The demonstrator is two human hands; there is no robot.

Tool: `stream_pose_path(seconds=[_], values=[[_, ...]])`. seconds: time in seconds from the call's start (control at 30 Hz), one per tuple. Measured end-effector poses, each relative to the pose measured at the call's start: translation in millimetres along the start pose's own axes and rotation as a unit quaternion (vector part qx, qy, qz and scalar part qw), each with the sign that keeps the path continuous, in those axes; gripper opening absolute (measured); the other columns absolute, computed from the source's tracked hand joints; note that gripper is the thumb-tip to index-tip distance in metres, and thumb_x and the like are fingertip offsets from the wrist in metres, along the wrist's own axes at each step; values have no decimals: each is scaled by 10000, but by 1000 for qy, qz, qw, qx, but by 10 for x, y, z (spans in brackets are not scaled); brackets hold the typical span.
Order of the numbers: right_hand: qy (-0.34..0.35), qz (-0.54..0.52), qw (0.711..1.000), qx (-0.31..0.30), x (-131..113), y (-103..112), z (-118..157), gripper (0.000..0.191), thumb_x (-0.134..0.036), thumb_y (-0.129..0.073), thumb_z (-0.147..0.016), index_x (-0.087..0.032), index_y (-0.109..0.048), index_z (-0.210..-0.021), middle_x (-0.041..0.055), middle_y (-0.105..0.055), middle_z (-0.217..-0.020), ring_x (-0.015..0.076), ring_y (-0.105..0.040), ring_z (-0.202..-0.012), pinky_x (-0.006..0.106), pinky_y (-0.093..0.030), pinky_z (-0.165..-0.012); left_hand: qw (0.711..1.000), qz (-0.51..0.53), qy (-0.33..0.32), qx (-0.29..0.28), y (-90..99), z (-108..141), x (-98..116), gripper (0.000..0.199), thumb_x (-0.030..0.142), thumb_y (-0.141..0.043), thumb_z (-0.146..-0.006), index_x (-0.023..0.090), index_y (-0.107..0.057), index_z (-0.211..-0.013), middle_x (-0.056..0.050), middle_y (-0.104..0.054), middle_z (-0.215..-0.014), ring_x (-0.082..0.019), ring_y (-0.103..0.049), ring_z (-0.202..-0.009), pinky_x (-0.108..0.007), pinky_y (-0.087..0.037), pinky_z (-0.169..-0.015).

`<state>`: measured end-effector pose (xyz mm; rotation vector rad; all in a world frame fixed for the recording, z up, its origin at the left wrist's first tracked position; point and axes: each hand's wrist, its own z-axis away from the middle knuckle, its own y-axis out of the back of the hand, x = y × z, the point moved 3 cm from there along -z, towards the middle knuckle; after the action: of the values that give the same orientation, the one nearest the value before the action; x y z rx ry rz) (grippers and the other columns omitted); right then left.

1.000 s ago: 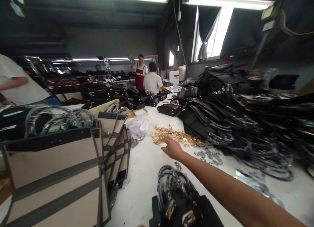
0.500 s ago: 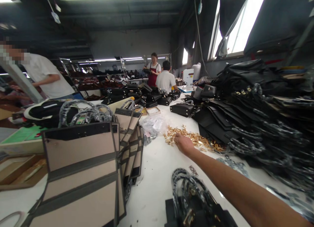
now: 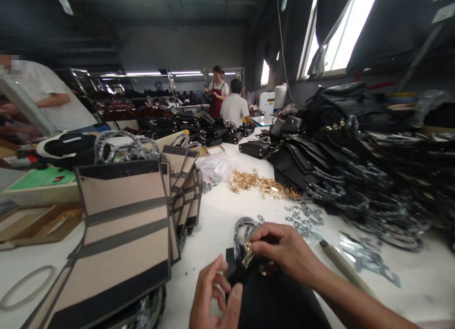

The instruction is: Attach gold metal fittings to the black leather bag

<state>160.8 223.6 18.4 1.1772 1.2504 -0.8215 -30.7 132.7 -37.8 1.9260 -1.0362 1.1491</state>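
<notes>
A black bag piece (image 3: 273, 300) with plastic-wrapped handles (image 3: 245, 227) lies at the bottom middle. My right hand (image 3: 280, 248) pinches a small gold metal fitting (image 3: 248, 255) over its upper edge. Beside the piece's left edge is my left hand (image 3: 216, 293), its fingers curved and apart, the fingertips near a black tab; nothing shows held in it. Farther back on the white table lies a heap of gold fittings (image 3: 261, 183). Flat grey metal plates (image 3: 305, 220) are scattered to the right of my right hand.
Folded beige-and-black panels (image 3: 124, 224) stand at left, near a cardboard tray (image 3: 46, 224). Stacked black pieces (image 3: 341, 163) fill the right side. A grey-green rod (image 3: 346, 269) lies beside my right forearm. Three people (image 3: 234, 106) are farther back.
My right hand has come back from the gold heap to the black piece, now with a fitting. My left hand has entered from below. The view has shifted.
</notes>
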Motion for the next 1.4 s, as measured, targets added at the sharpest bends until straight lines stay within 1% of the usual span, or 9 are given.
stream_pose_path(seconds=[0.1, 0.17, 0.3, 0.47, 0.6, 0.77, 1.0, 1.1, 1.4], values=[[-13, -89, 996, -3, -146, -130, 581, 249, -428, -838, -835, -199, -744, -862, 11, -761, -847, 171, -685, -785, 263, -531, -753, 989, 16, -67, -130, -38, 33, 436, 286, 340, -667, -944, 302, -712, -1224, -28, -735, -1044, -131, -668, -760, -218, -563, -639], [-33, -127, 991, 9, -152, -162, 830, 260, -428, -845, -835, -197, -727, -848, 10, -768, -854, 167, -686, -788, 257, -532, -761, 978, 10, -90, -187, -40, 103, 608, 223, 275, -665, -954, 326, -741, -1158, 2, -748, -993, -124, -692, -814, -205, -574, -707], [-45, -115, 991, 41, -92, -130, 1140, 241, -428, -835, -847, -198, -767, -879, 15, -777, -877, 175, -690, -818, 260, -538, -787, 975, -13, -66, -210, 9, 292, 670, 165, 287, -699, -946, 314, -759, -1097, 14, -765, -973, -121, -708, -822, -193, -578, -737], [-2, -49, 997, 58, -70, -122, 1394, 156, -390, -799, -879, -235, -808, -892, 4, -779, -876, 184, -708, -830, 266, -537, -788, 972, -11, -8, -234, 82, 488, 621, 170, 350, -709, -940, 272, -770, -1079, -16, -772, -1010, -157, -725, -893, -232, -586, -828], [15, -38, 996, 85, -55, -140, 1514, 181, -414, -796, -880, -236, -802, -844, 5, -764, -826, 184, -698, -781, 272, -531, -749, 969, -5, -2, -247, 120, 569, 660, 141, 341, -709, -941, 279, -766, -1054, -10, -756, -1030, -160, -719, -975, -230, -563, -898], [23, -22, 998, 63, -45, -122, 1588, 139, -346, -770, -897, -220, -767, -838, 4, -742, -856, 176, -684, -809, 269, -515, -773, 967, -6, -16, -253, 102, 614, 725, 101, 330, -746, -911, 302, -803, -989, -4, -770, -1051, -155, -729, -993, -209, -561, -910], [35, -12, 998, 43, -67, -53, 1648, 129, -300, -777, -893, -215, -725, -811, -16, -692, -822, 153, -643, -788, 251, -486, -748, 958, 53, 99, -265, 16, 652, 741, 169, 390, -781, -869, 260, -830, -964, -18, -790, -927, -155, -747, -868, -189, -597, -813], [28, -29, 999, 34, -62, -29, 1655, 182, -323, -805, -881, -206, -699, -791, -18, -657, -820, 146, -618, -777, 247, -475, -732, 953, 83, 124, -265, -16, 666, 765, 186, 384, -797, -849, 233, -835, -951, -31, -788, -889, -163, -751, -836, -197, -611, -787], [80, -63, 995, -8, -115, 53, 1702, 230, -396, -745, -949, -216, -701, -812, 6, -637, -837, 161, -615, -806, 283, -484, -770, 935, 115, 176, -287, -77, 729, 758, 197, 379, -810, -839, 199, -819, -918, -40, -789, -894, -176, -755, -816, -203, -613, -747]])
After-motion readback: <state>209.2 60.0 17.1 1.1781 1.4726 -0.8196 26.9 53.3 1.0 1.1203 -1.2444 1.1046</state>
